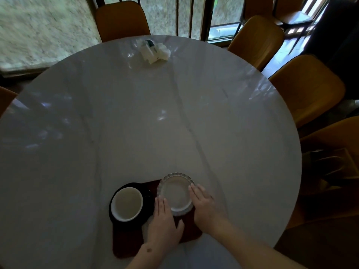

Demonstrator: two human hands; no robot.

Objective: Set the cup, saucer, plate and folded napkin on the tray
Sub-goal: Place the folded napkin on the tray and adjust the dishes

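So on the big round table (174, 113) the dark tray (128, 243) sits at the near edge, and it's already carrying the black saucer (144, 212) with the white cup (127, 203) on top at its left end, so that part looks done. The scalloped plate (175, 194) is down on the tray's right side, with the left hand (164, 222) and right hand (206, 205) flat and spread against its rim, not pinching, probably just nudging it into place. Only the napkin seems left, maybe that white pile (155, 52) at the far side, can't tell.

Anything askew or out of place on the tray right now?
The scalloped clear glass plate overhangs the far right corner of the dark brown tray, held between both hands. The white cup sits on its black saucer. No folded napkin on the tray.
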